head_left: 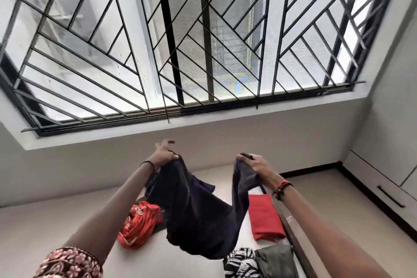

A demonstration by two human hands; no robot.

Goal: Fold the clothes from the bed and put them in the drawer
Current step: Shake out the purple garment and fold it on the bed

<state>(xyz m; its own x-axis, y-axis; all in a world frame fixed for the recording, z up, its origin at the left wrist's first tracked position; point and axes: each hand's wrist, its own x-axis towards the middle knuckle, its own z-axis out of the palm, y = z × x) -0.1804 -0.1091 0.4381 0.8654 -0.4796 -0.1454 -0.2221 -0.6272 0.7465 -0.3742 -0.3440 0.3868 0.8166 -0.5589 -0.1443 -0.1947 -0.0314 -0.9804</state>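
Note:
A dark navy garment [198, 214] hangs in the air above the bed [67, 221]. My left hand [163, 153] pinches one upper corner of it and my right hand [255, 163] grips the other, so the cloth sags between them. Below it on the bed lie a crumpled orange-red garment [137, 223], a folded red piece [265, 216], a black-and-white patterned piece [240, 263] and an olive green piece [276, 260].
A big window with black diagonal bars [180, 40] fills the wall ahead above the bed. At the right stands a white cabinet with a drawer and dark handle [390, 196]. A dark bed rail [293, 232] runs along the bed's right side.

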